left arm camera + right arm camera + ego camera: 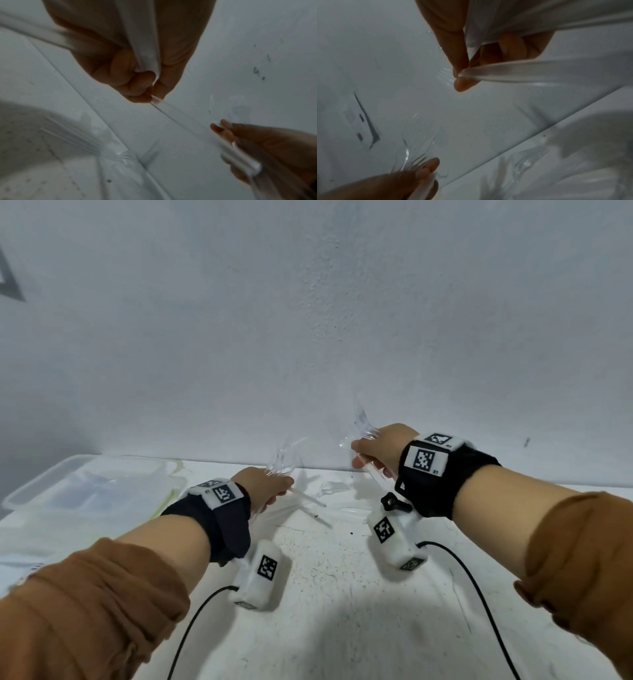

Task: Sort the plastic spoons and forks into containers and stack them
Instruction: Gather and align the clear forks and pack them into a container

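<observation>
My left hand (274, 494) grips a bunch of clear plastic cutlery (284, 462) by the handles, heads pointing up toward the wall. Fork tines (419, 159) show above its fingers in the right wrist view. My right hand (363, 457) is raised higher and pinches another bunch of clear cutlery (363, 424); its thumb and fingers close on the handles (496, 75). More clear cutlery (330, 489) lies loose on the white table between the two hands. In the left wrist view, my left hand (150, 93) is a fist round the handles (145, 47).
Clear plastic containers (85, 487) with lids stand at the table's left end against the grey wall (308, 320). Black cables (191, 628) trail from both wrist cameras over the speckled table (342, 594). A wall socket (359, 125) shows in the right wrist view.
</observation>
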